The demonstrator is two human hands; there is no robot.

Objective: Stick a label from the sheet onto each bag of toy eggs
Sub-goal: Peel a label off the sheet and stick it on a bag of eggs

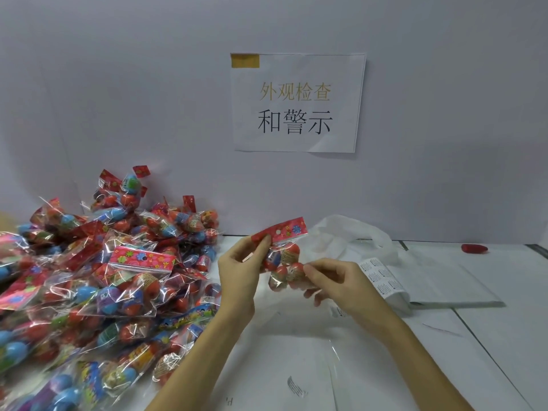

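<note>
The bag of toy eggs [284,259] hangs upright above the white table [489,336], its long axis near vertical: the red flower-printed header card [281,231] is at the top and slopes up to the right, and the eggs hang below it. The left hand [240,264] pinches the card's left end between thumb and fingers. The right hand [335,281] has its fingers curled round the lower eggs, with fingertips on the bag's right side. Just right of that hand lies the label sheet [381,275], whose small print is too fine to read. A heap of bagged eggs [98,289] covers the table's left side. On the wall, a paper sign [298,103] reads 外观检查 in gold and 和警示 in black. A small red object [474,249] lies far right.
</note>
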